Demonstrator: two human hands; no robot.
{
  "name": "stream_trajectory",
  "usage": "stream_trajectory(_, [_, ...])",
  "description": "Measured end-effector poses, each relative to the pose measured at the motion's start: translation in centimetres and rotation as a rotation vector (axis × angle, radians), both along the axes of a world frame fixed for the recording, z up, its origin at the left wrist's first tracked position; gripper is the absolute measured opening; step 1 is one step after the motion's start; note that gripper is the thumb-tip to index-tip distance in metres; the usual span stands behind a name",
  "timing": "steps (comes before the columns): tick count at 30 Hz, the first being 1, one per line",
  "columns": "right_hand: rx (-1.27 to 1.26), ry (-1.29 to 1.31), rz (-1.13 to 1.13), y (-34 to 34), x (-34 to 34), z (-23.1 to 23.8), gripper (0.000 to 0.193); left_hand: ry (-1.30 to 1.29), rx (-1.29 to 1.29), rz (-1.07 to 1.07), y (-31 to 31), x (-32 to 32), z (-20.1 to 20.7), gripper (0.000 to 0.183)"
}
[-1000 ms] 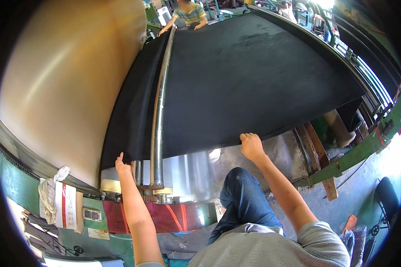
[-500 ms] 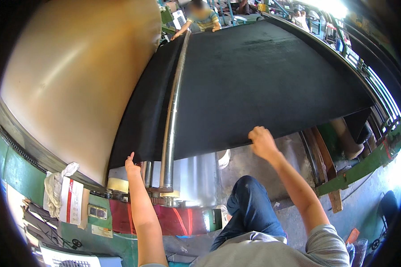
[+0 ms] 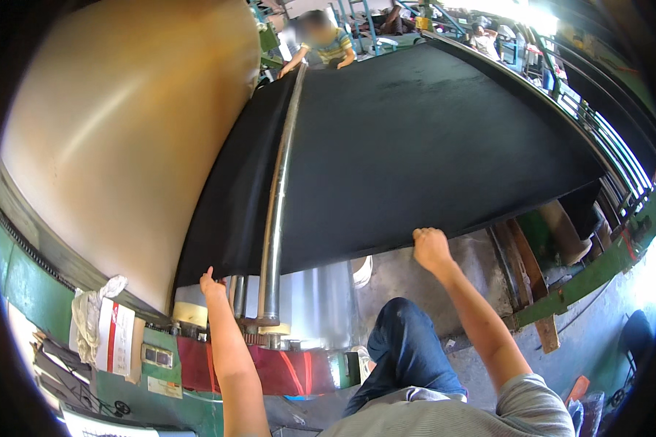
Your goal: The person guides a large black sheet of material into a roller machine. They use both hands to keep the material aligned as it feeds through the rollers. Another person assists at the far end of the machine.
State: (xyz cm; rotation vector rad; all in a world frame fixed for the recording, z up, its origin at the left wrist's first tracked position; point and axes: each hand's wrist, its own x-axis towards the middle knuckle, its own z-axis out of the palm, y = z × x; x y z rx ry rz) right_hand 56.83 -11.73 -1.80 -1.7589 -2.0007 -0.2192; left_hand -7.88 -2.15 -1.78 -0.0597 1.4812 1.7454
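Note:
A wide black sheet (image 3: 415, 146) is stretched from the large tan drum on the left to the frame at the far right. It runs past a long metal roller (image 3: 278, 197). My right hand (image 3: 432, 249) is closed at the sheet's near edge, to the right of the roller, fingers curled over it. At the near edge left of the roller, close to the drum, my left hand (image 3: 213, 284) pinches the sheet, one finger pointing up. Part of its grip is hidden from view.
The big tan drum (image 3: 124, 131) fills the left side. A co-worker (image 3: 329, 47) leans at the sheet's far edge with both hands near it. A green frame beam (image 3: 598, 280) borders the right. A white box with cloth (image 3: 113, 335) stands at the near left.
My right hand has come down onto the sheet's near edge and closed there. The left hand has moved slightly toward me with the edge. The co-worker's head and arms have shifted a little.

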Motion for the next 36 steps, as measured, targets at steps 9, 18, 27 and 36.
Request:
stream_trajectory(9, [-0.215,0.079,0.085,-0.7,-4.3,-1.7,0.017,-0.007,0.133,-0.276,1.1,3.1,-0.7,0.03])
stream_trajectory(18, [0.113,-0.053,0.294,-0.7,-4.3,0.7,0.014,0.107,0.079,-0.212,1.3,1.9,-0.1,0.037])
stream_trajectory(27, [-0.019,0.021,-0.071,0.6,2.4,0.6,0.014,0.157,0.13,-0.226,2.0,0.0,-0.9,0.04])
stream_trajectory(36, [-0.077,0.039,0.033,-1.2,-2.9,-1.1,0.012,0.127,0.067,-0.186,2.2,1.8,-0.6,0.036])
